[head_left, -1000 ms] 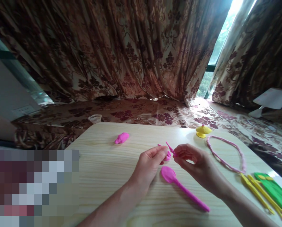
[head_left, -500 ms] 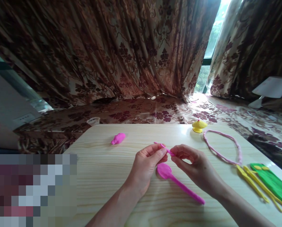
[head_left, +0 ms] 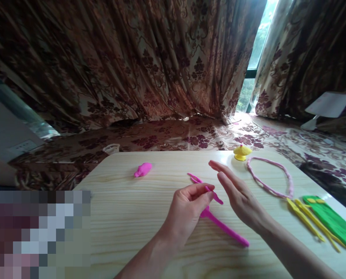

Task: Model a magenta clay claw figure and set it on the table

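Observation:
My left hand [head_left: 190, 207] pinches a thin strip of pink modelling clay [head_left: 218, 198] between thumb and fingertips, its lower end sticking out to the right. My right hand [head_left: 236, 192] is open beside it, fingers stretched out and holding nothing. Beyond the left fingertips a slender pink clay strand [head_left: 195, 178] shows; whether it joins the pinched strip I cannot tell. Under the left hand lies a spoon-shaped pink clay piece [head_left: 227, 229], its round head mostly hidden by the hand and its long stem pointing to the lower right.
A lump of pink clay [head_left: 143, 169] lies on the wooden table [head_left: 117, 217]. Rightward are a yellow clay piece on a foot [head_left: 241, 152], a twisted pale pink loop [head_left: 270, 187], yellow clay strips [head_left: 306, 221] and a green clay slab [head_left: 331, 221]. Behind stands a white lamp [head_left: 328, 104].
My right hand has let go of the pink strip and opened, its fingers now stretched upward. My left hand has shifted slightly right, covering more of the spoon-shaped piece's head.

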The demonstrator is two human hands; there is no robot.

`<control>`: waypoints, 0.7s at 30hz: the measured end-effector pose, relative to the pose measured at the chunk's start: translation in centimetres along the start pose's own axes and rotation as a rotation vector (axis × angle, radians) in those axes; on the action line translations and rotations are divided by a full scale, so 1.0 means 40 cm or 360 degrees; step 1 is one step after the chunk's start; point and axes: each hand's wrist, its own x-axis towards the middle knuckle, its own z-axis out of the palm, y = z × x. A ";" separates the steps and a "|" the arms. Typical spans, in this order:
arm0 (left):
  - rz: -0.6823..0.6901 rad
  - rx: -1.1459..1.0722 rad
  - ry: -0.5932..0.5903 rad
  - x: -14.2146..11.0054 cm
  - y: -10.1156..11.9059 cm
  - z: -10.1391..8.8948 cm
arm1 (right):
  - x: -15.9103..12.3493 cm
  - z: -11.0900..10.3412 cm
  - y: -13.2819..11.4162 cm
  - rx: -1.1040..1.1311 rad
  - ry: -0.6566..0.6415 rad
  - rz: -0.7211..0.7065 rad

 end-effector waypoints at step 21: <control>-0.0424 -0.1227 -0.0679 -0.024 0.035 0.006 | -0.010 0.045 -0.010 -0.1154 -0.0242 -0.0612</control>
